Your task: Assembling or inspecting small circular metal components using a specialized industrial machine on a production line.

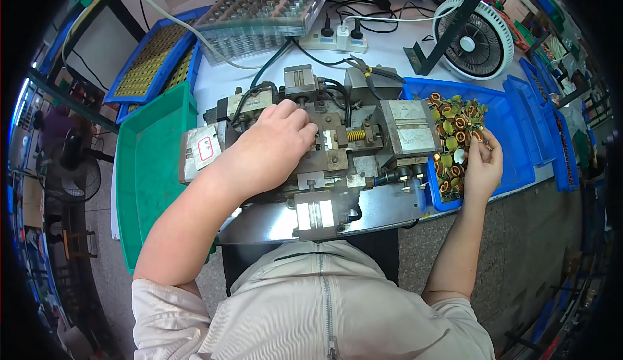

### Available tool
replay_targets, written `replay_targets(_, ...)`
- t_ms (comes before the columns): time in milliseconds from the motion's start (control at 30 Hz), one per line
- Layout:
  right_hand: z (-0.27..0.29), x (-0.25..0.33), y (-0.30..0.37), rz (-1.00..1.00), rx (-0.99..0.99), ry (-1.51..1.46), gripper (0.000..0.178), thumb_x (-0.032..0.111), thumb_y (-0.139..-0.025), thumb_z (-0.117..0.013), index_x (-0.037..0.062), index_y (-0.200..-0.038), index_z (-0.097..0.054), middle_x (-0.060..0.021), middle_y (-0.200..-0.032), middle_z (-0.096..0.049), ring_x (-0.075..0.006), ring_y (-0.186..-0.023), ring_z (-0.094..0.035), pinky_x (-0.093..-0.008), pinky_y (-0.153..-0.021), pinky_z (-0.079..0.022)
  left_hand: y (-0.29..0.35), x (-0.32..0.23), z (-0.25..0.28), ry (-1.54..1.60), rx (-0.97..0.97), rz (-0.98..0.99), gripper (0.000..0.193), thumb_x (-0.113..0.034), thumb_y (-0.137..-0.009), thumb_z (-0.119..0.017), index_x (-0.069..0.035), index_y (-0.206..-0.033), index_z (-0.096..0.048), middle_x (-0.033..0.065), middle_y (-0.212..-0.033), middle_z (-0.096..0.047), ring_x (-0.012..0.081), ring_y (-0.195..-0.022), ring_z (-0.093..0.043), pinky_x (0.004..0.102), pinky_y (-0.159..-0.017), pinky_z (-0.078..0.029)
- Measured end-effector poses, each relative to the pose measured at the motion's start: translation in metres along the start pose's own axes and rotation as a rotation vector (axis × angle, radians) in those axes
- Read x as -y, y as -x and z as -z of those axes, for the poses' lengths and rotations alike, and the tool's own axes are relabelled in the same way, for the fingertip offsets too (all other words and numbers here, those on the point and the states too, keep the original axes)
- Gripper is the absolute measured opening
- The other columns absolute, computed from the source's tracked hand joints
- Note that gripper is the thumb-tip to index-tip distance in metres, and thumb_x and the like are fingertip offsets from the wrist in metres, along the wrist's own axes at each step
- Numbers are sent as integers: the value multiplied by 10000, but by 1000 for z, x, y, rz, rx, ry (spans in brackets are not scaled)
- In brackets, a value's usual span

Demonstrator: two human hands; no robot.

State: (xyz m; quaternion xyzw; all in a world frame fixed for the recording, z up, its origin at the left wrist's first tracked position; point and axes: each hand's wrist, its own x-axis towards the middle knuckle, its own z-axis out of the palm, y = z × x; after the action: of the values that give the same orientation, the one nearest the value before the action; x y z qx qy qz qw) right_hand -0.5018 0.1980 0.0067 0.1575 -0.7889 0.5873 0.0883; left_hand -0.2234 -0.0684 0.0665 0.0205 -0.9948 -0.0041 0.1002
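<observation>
A metal bench machine [334, 155] with blocks, a yellow spring and black hoses stands in front of me. My left hand [279, 139] rests over its middle, fingers curled down together at the fixture; whatever they grip is hidden beneath them. To the right, a blue bin [513, 159] holds a heap of small copper-wound coil parts [448, 126] with yellow-green pieces. Over the heap's right edge, my right hand [485, 165] has thumb and fingers pinched on one small coil part [477, 134], partly covered by the fingertips.
A green tray [146, 185] lies left of the machine. Behind it are blue trays of brass-coloured parts [152, 61] and a stack of clear trays [259, 16]. Pliers [371, 77] lie atop the machine's back. A power strip [334, 40] and a white fan [472, 40] stand farther back.
</observation>
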Motion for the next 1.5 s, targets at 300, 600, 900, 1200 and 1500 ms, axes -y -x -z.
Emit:
replay_targets(300,0,0,-1,41,2,-9,288,40,-968,-673,5,-1251,-631,-131,-952,-754,-107,-735,-667,-224,-652,-541,-2,2,3,-1,46,-6,132,-140,-928,-596,-36,-1002,-632,123,-1027,-596,288,-1019,-523,386,-989,-433)
replay_targets(600,1,-5,-2,29,1,-8,290,39,-969,-672,4,-1254,-633,-130,-958,-755,-109,-749,-672,-221,-662,-541,-4,-1,6,-34,64,-5,131,-151,-941,-592,-39,-995,-631,117,-1017,-593,283,-1008,-521,384,-988,-437)
replay_targets(900,0,-2,-2,38,6,-51,294,38,-970,-672,-4,-1258,-630,-134,-968,-753,-108,-762,-671,-218,-671,-538,-5,2,7,2,95,0,138,-154,-947,-588,-38,-1007,-633,116,-1019,-592,281,-1009,-520,387,-985,-441)
replay_targets(1200,1,-5,-2,8,18,-74,297,30,-970,-667,-9,-1261,-626,-139,-969,-751,-107,-755,-664,-214,-667,-534,-5,2,6,26,90,3,147,-154,-955,-583,-35,-1021,-638,114,-1021,-592,281,-1014,-520,390,-987,-441)
replay_targets(1500,0,0,-1,1,19,-65,299,23,-964,-670,-11,-1257,-621,-125,-928,-737,-99,-734,-653,-211,-651,-524,-8,2,13,-7,65,-14,184,-98,-910,-670,-18,-1075,-651,104,-1036,-620,287,-972,-540,377,-904,-489)
